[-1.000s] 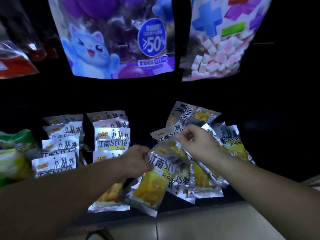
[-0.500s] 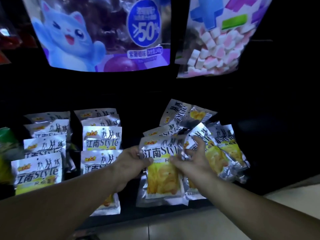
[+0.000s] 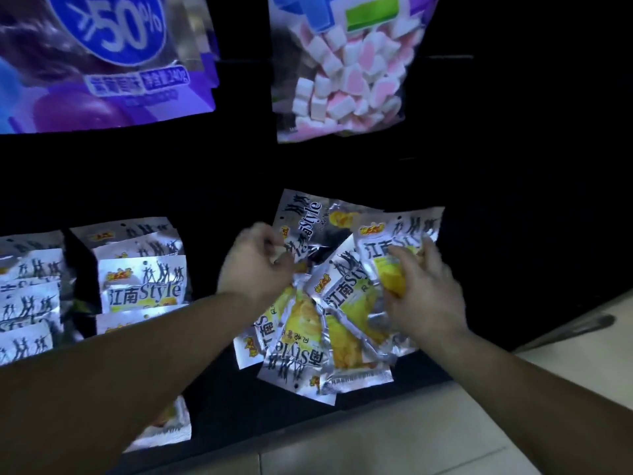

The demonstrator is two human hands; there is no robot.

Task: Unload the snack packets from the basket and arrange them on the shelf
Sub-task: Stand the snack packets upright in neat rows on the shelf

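A loose heap of silver and yellow snack packets [image 3: 308, 341] lies on the dark shelf [image 3: 226, 399] in the middle of the view. My left hand [image 3: 255, 265] is over the heap's upper left, fingers curled, pinching the edge of a tilted packet [image 3: 301, 221]. My right hand [image 3: 423, 289] lies over the right side of the heap, fingers spread on an upright packet [image 3: 394, 245]. Neat rows of the same packets [image 3: 144, 279] stand to the left. No basket is in view.
A large purple bag [image 3: 102, 56] and a bag of pink and white marshmallows [image 3: 346, 77] hang above the shelf. Pale floor tiles [image 3: 411, 437] run along the bottom right below the shelf edge. The shelf's right part is dark.
The view has moved in closer and to the right. My left hand went up from the front packet to the tilted one at the back. My right hand shifted right onto another packet.
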